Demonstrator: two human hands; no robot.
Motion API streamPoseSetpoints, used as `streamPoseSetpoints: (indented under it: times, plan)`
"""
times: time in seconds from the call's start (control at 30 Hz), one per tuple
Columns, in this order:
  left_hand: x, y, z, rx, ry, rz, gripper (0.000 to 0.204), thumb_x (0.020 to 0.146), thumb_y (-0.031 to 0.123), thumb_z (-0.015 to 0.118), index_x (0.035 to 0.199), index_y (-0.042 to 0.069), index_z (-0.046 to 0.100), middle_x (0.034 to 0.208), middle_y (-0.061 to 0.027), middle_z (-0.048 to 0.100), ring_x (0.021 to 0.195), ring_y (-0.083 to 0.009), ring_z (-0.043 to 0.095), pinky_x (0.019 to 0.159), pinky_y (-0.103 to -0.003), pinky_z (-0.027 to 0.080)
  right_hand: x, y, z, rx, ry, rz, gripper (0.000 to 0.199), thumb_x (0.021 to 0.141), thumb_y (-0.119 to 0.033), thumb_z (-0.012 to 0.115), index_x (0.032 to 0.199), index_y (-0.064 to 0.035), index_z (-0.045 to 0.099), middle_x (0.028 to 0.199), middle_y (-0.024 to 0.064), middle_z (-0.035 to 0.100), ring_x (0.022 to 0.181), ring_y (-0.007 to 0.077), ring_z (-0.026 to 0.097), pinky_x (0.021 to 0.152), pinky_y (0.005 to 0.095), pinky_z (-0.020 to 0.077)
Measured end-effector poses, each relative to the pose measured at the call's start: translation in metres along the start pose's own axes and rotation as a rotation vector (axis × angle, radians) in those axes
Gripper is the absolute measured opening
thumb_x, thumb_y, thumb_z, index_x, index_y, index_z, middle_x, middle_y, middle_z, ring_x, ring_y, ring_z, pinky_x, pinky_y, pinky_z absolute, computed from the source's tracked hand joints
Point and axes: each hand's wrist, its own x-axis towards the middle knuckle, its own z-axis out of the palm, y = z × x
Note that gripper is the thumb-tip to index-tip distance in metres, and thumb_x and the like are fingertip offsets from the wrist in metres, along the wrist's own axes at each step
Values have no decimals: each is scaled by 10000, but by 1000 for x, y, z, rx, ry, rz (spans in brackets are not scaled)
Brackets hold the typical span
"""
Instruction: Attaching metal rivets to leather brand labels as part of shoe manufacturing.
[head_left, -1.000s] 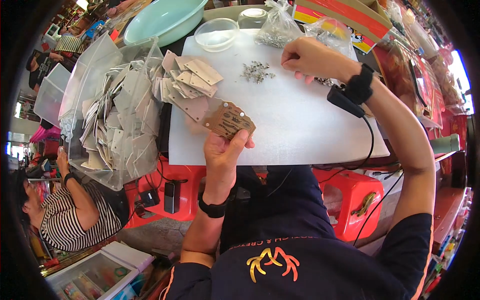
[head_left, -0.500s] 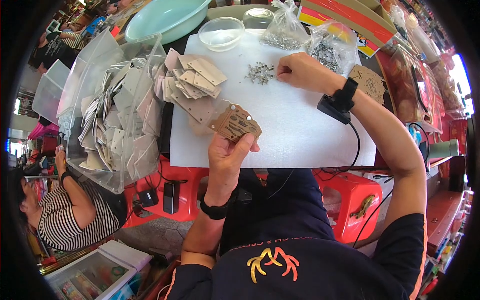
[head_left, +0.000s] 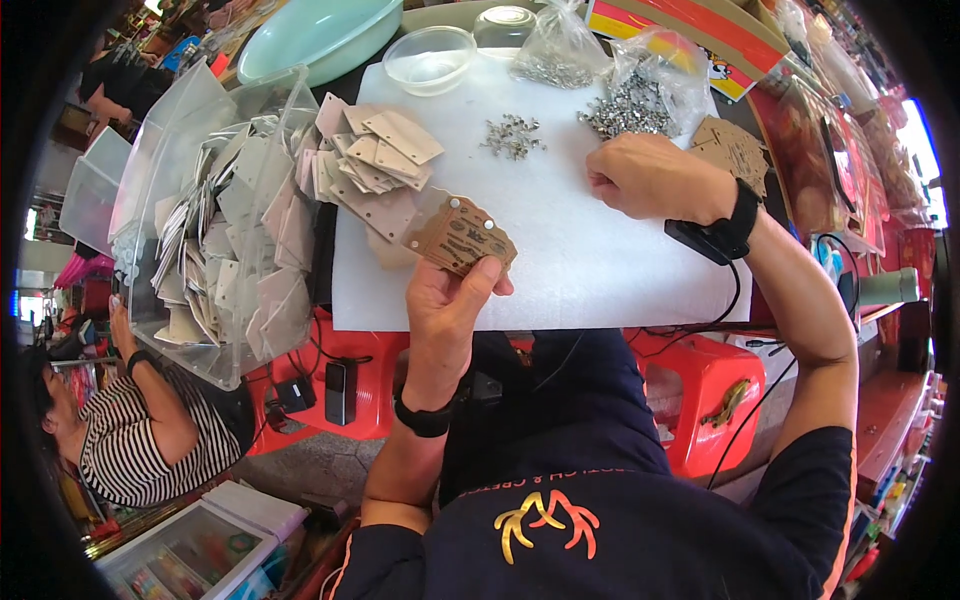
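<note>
My left hand [head_left: 444, 312] pinches a brown printed card [head_left: 466, 238] with a scalloped edge and pale round studs at its corners. A greyish plate shows behind the card's left end. To the right, my right hand [head_left: 655, 178] is above the white sheet [head_left: 560, 260] with its fingers curled together; whatever they may hold is hidden. Just beyond it lies a heap of small silver metal fasteners [head_left: 628, 112], spilling from a clear bag [head_left: 675, 75]. A smaller pile of metal fasteners [head_left: 513, 137] lies left of that hand.
Pale plates with holes [head_left: 385, 150] are stacked at the sheet's left, beside a clear bin [head_left: 240, 345] full of them. Brown cards [head_left: 730, 150] lie at the right. Behind are a clear bowl [head_left: 430, 62], another bag [head_left: 562, 50] and a green basin [head_left: 320, 50].
My right hand has moved right and nearer to me, away from the small fastener pile, staying curled. My left hand still holds the brown card in nearly the same place.
</note>
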Motion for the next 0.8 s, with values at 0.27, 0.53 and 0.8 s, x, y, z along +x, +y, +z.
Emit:
streamPoseSetpoints:
  times: [0.27, 0.53, 0.8]
  plan:
    - [1, 3, 6, -9, 11, 21, 227, 919, 28, 565, 1145, 15, 544, 1002, -62, 606, 837, -135, 540, 728, -308, 440, -17, 4, -22, 104, 1, 118, 135, 805, -128, 598, 786, 5, 604, 709, 180, 607, 710, 357, 603, 661, 428, 477]
    - [12, 2, 15, -91, -26, -26, 244, 923, 40, 563, 1164, 9, 544, 996, -54, 605, 802, -136, 531, 726, -301, 437, -50, -13, 19, -141, 20, 19, 122, 843, -119, 584, 832, 2, 579, 849, 172, 597, 777, 369, 604, 694, 446, 486]
    - [19, -1, 30, -73, -38, 5, 267, 927, 28, 559, 1193, 18, 538, 1017, -49, 610, 827, -123, 549, 711, -295, 462, -61, -20, 34, 8, 268, 98, 82, 831, -74, 616, 878, -10, 595, 849, 148, 603, 763, 338, 626, 673, 399, 497]
